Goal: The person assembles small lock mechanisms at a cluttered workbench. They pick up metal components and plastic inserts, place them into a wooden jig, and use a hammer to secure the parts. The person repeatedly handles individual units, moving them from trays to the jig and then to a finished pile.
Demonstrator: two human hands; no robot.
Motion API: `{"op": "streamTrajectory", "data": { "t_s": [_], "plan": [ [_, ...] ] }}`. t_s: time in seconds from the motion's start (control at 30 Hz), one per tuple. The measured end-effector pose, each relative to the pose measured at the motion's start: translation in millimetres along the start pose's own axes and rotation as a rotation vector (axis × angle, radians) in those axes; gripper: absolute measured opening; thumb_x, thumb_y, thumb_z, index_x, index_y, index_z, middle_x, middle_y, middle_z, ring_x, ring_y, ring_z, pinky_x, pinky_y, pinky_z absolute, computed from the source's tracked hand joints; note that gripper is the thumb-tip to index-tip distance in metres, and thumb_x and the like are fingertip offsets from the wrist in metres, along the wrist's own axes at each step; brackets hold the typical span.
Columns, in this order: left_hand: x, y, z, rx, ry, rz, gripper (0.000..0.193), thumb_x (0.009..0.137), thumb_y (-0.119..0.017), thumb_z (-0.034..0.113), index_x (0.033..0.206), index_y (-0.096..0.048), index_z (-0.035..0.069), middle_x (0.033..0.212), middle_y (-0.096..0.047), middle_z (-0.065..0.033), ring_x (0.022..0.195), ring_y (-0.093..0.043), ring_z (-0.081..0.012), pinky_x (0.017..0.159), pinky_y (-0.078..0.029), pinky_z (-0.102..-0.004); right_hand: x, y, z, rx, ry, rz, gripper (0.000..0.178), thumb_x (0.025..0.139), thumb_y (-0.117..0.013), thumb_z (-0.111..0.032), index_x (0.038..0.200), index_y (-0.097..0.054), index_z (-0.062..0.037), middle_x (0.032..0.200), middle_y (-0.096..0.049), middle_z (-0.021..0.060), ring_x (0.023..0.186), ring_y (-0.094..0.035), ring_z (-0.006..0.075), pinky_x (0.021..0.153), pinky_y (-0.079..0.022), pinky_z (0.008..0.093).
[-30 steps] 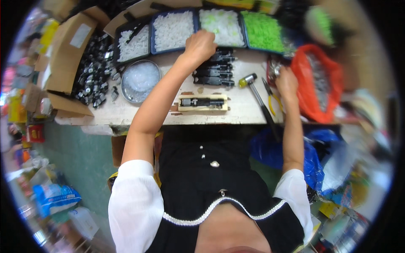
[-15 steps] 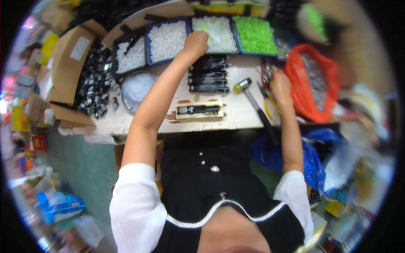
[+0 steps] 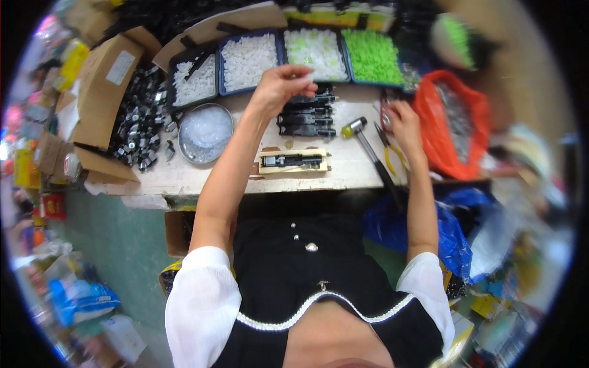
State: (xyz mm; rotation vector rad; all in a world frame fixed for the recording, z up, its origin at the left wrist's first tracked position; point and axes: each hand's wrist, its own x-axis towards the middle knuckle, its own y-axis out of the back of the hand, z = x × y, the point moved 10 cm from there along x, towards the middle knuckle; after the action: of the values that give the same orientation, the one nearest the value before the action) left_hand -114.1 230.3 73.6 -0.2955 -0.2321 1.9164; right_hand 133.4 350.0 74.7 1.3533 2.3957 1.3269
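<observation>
- Apparently, the left hand's fingers curved toward its thumb by the row of black mechanisms; any pinched piece couldn't be made out.
- The right hand curled at the red dish, grip unclear.
- Near the worktable's front edge, a cream fixture cradled a single black mechanism, presumably to steady it.

Hammer btwn fixture & pliers on bench.
</observation>
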Motion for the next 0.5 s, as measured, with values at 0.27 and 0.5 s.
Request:
{"op": "streamTrajectory", "data": {
  "t_s": [0.27,0.5],
  "plan": [
    [-90.9,-16.0,-46.8,-0.408,-0.064,-0.205,0.012,0.080,-0.061,-0.004,0.091,-0.061,0.000,0.096,-0.055,-0.0102,0.076,-0.064,-0.0217,0.063,-0.056,-0.0330,-23.6,-55.8,-150.2,0.594,0.129,-0.427,0.006,0.081,-0.057,0.002,0.087,-0.059,0.0005,0.083,-0.054,0.0073,0.078,-0.054,0.0165,0.066,-0.044,0.0264],
    [-118.4,-13.7,-42.0,-0.449,-0.100,-0.200,0.008,0.078,-0.061,-0.006,0.085,-0.062,-0.002,0.088,-0.056,-0.0098,0.074,-0.065,-0.0230,0.063,-0.057,-0.0335,-35.3,-85.0,-186.4,0.574,0.366,-0.529,0.006,0.079,-0.058,0.002,0.084,-0.059,-0.0014,0.084,-0.056,0.0060,0.082,-0.053,0.0193,0.071,-0.042,0.0286]
  ]
}}
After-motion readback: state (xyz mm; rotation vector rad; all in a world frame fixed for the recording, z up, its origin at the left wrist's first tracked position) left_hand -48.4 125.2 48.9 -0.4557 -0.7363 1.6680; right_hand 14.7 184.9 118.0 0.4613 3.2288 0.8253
